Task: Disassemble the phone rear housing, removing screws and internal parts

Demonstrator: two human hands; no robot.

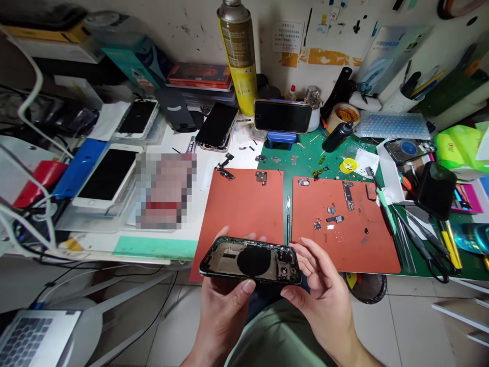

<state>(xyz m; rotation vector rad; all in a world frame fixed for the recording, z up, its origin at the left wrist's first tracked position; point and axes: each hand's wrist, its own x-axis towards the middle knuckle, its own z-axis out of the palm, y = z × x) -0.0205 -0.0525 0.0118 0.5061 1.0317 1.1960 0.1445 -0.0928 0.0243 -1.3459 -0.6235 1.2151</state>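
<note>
An emptied phone housing (229, 260) is held above the front edge of the workbench, its inner side facing up. Inside it show a dark round patch and a camera opening at the right end. My left hand (225, 306) grips the left part, thumb along the near edge and fingers underneath, mostly hidden. Around the right end curls my right hand (321, 285), with the thumb by the near corner and the fingers beside the far corner. Beyond the housing lie two reddish mats (244, 204), and a thin metal tool (288, 219) rests between them.
Small phone parts (335, 219) and a logic board (348, 196) lie on the right mat. A phone (282, 116) leans on a blue stand. Tweezers (405, 239) and scissors (437, 267) are at right. A white phone (109, 176) lies left; a spray can (239, 56) stands behind.
</note>
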